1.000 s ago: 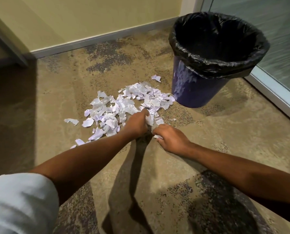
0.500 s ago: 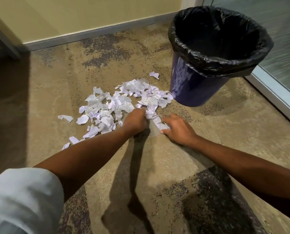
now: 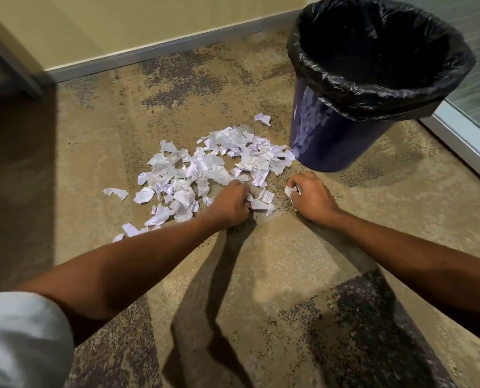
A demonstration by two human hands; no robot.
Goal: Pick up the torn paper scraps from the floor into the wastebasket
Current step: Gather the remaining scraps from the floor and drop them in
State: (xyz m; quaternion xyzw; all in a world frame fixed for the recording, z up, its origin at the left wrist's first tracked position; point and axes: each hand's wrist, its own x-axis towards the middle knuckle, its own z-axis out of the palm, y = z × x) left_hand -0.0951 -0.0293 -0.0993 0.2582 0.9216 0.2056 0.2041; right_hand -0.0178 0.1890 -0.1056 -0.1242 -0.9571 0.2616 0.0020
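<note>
1. At centre frame, your left hand (image 3: 230,204) curls its fingers round some of the torn paper scraps (image 3: 205,169) at the pile's near edge on the carpet (image 3: 261,261).
2. Right of it, your right hand (image 3: 310,196) grips a small white wad (image 3: 289,191) in curled fingers.
3. Upper right, the blue wastebasket (image 3: 331,141) with its black liner (image 3: 373,88) stands just beside the pile's right edge.

We saw tan carpet (image 3: 261,261) with dark speckled patches. A pale yellow wall (image 3: 121,23) with grey baseboard (image 3: 163,53) ran behind it, a frosted glass panel (image 3: 479,65) at right.
</note>
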